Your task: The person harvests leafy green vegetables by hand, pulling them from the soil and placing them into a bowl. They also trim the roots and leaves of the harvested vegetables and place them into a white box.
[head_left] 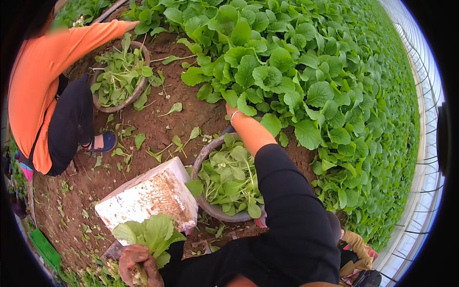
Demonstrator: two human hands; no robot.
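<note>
My left hand (pixel 140 266), caked with mud, is closed around the stems of a bunch of leafy greens (pixel 155 234). The broad leaves stick up past the fist, in front of a dirt-stained white foam box (pixel 153 191). My right arm stretches forward over a round tub (pixel 205 155) holding loose picked greens (pixel 229 177). At the edge of the growing leafy greens (pixel 282 71), my right hand (pixel 230 111) reaches in under the leaves. A light band circles that wrist. Foliage hides the right fingers, so their grip does not show.
A co-worker in an orange top (pixel 52 71) crouches at the left, one arm reaching into the plants beside another tub (pixel 143 71) of greens. Loose leaves litter the brown soil (pixel 177 124). A green crate (pixel 45 248) lies lower left; another person (pixel 356 248) is lower right.
</note>
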